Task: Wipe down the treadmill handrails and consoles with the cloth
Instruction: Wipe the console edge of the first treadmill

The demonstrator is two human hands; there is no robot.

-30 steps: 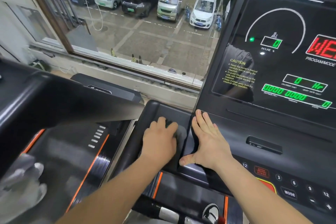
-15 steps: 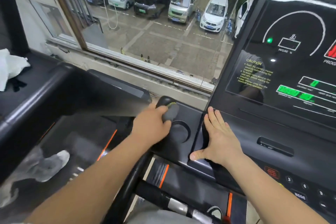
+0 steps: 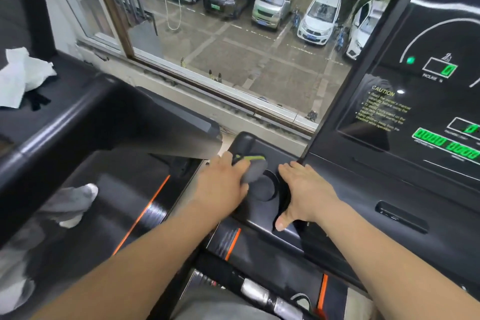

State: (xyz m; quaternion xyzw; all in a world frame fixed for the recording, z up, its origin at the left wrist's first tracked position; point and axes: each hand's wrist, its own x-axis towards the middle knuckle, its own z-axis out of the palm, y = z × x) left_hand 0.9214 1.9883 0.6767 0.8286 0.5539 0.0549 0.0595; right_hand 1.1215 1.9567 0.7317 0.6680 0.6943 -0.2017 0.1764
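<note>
My left hand (image 3: 223, 184) grips a grey cloth (image 3: 253, 170) with a green-yellow edge and presses it on the black left tray of the treadmill console (image 3: 363, 189), just beside the round cup holder (image 3: 265, 188). My right hand (image 3: 304, 189) lies flat with straight fingers on the console's edge, right of the cup holder, thumb spread toward me. The lit display (image 3: 426, 101) rises at the right. A dark handrail (image 3: 249, 283) with a silver sensor runs below my arms.
A neighbouring treadmill's console (image 3: 85, 122) juts in from the left, with a crumpled white tissue (image 3: 23, 75) on it. A window (image 3: 233, 28) ahead looks onto parked cars. My grey-socked foot (image 3: 70, 202) stands on the left belt.
My left hand carried the cloth from the tray's near part up toward its far corner by the cup holder. The right hand stayed flat on the console. My view swung left.
</note>
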